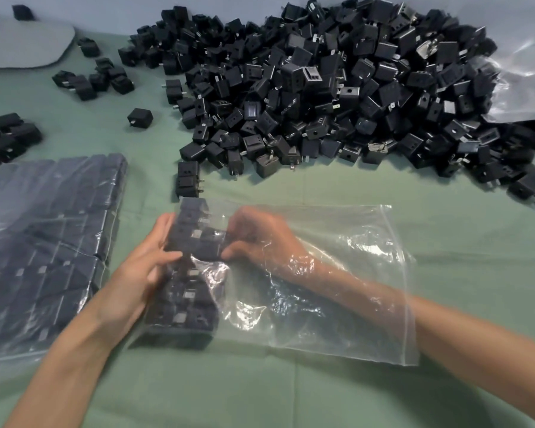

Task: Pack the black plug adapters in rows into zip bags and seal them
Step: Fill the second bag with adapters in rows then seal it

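A clear zip bag (337,288) lies on the green cloth in front of me, its mouth to the right. A row of black plug adapters (187,282) is stacked along its left end. My right hand (257,236) is inside the bag, fingers curled on the adapters at the far part of the row. My left hand (149,264) is outside the bag and holds the row's left side through the plastic. Just beyond the bag two adapters (188,179) stand loose. A big heap of black plug adapters (337,94) fills the far half of the table.
A filled zip bag (44,242) of adapters in rows lies at the left. Small groups of loose adapters (96,78) sit at the far left, with one single adapter (140,116). Crumpled clear plastic (519,72) lies at the far right, a grey pad (22,41) at top left.
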`<action>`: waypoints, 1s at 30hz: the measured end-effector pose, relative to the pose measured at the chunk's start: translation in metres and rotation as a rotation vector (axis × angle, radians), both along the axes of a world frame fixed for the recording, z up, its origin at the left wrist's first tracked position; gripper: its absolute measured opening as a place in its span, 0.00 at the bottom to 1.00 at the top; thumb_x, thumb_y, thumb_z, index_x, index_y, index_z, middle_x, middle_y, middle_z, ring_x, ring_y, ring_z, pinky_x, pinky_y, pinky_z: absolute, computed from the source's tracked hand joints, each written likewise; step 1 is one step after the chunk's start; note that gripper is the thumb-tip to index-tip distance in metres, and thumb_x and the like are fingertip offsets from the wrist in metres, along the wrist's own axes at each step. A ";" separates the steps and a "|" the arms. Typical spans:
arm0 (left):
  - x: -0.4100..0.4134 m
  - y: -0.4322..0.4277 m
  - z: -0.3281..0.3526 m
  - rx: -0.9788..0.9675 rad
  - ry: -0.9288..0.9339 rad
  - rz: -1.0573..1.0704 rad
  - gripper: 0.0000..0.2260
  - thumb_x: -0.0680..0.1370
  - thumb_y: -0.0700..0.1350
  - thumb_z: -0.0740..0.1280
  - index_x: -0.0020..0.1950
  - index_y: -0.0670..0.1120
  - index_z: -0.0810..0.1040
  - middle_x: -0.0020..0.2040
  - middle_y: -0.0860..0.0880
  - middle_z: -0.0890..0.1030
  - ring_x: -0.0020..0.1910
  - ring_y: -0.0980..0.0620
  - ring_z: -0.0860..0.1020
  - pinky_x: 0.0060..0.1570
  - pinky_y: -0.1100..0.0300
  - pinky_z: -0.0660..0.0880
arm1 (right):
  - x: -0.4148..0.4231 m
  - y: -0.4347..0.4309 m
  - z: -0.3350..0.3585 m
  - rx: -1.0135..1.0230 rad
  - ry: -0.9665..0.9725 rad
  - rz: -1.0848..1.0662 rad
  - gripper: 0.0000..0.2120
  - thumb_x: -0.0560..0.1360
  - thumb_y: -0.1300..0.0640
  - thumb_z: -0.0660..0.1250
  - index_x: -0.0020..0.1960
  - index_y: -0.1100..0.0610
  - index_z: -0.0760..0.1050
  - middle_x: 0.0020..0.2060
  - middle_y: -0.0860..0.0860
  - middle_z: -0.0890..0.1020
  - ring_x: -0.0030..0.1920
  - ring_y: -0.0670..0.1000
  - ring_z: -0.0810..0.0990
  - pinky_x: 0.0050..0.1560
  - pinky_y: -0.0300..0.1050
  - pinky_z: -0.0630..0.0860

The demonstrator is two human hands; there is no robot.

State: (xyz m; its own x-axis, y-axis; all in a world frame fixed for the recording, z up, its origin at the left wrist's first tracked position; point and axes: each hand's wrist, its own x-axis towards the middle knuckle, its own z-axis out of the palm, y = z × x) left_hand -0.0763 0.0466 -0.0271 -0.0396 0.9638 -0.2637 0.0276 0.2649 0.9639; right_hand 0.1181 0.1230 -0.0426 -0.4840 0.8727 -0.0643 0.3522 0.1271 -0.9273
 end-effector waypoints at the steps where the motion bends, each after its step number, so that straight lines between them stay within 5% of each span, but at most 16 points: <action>1: -0.001 -0.001 -0.001 -0.004 -0.063 0.021 0.30 0.77 0.39 0.58 0.78 0.49 0.56 0.66 0.68 0.71 0.60 0.76 0.69 0.53 0.75 0.68 | 0.000 0.002 0.001 0.041 -0.036 0.037 0.06 0.71 0.63 0.72 0.45 0.56 0.76 0.41 0.51 0.82 0.40 0.40 0.79 0.44 0.33 0.77; 4: -0.002 0.000 0.002 -0.020 -0.107 0.040 0.23 0.81 0.41 0.51 0.77 0.45 0.61 0.60 0.66 0.75 0.56 0.73 0.74 0.47 0.75 0.71 | 0.000 0.008 0.006 0.094 -0.146 0.123 0.10 0.69 0.58 0.74 0.42 0.50 0.73 0.39 0.42 0.78 0.38 0.32 0.77 0.42 0.25 0.75; 8: 0.005 0.003 0.011 -0.014 0.023 0.051 0.21 0.83 0.45 0.48 0.77 0.49 0.60 0.73 0.58 0.67 0.62 0.71 0.70 0.61 0.71 0.64 | 0.005 0.012 0.010 0.134 -0.183 0.203 0.08 0.71 0.57 0.74 0.46 0.52 0.75 0.41 0.45 0.81 0.45 0.44 0.82 0.51 0.41 0.80; 11: 0.018 -0.002 0.012 0.181 0.560 -0.048 0.26 0.79 0.55 0.48 0.77 0.55 0.53 0.77 0.65 0.52 0.72 0.73 0.51 0.72 0.66 0.48 | 0.010 0.011 0.012 0.139 -0.200 0.221 0.08 0.72 0.57 0.72 0.49 0.55 0.77 0.45 0.49 0.83 0.47 0.46 0.83 0.52 0.45 0.80; 16: 0.033 0.000 -0.001 0.333 1.245 -0.385 0.31 0.75 0.61 0.34 0.76 0.51 0.35 0.77 0.56 0.33 0.72 0.63 0.29 0.73 0.59 0.32 | 0.005 0.012 0.011 0.234 -0.225 0.171 0.08 0.71 0.54 0.74 0.45 0.58 0.79 0.41 0.49 0.82 0.43 0.45 0.80 0.49 0.39 0.78; 20: 0.032 -0.004 0.000 0.327 1.351 -0.429 0.32 0.73 0.62 0.28 0.73 0.48 0.29 0.75 0.53 0.29 0.71 0.60 0.26 0.71 0.60 0.28 | 0.009 0.013 0.010 0.241 -0.156 0.186 0.06 0.73 0.58 0.72 0.46 0.62 0.81 0.40 0.47 0.81 0.41 0.44 0.79 0.48 0.35 0.76; 26: 0.035 -0.005 0.000 0.300 1.399 -0.433 0.34 0.73 0.64 0.28 0.74 0.46 0.27 0.75 0.48 0.27 0.73 0.56 0.27 0.74 0.58 0.32 | 0.009 0.011 0.013 0.258 -0.164 0.206 0.10 0.80 0.58 0.63 0.52 0.64 0.79 0.46 0.55 0.82 0.45 0.52 0.81 0.52 0.50 0.78; 30: 0.031 -0.006 0.001 0.305 1.341 -0.461 0.37 0.73 0.67 0.32 0.74 0.47 0.28 0.75 0.51 0.26 0.72 0.59 0.26 0.73 0.60 0.32 | 0.021 0.013 0.010 0.254 -0.193 0.310 0.12 0.80 0.59 0.62 0.61 0.63 0.76 0.52 0.49 0.79 0.51 0.44 0.78 0.53 0.38 0.76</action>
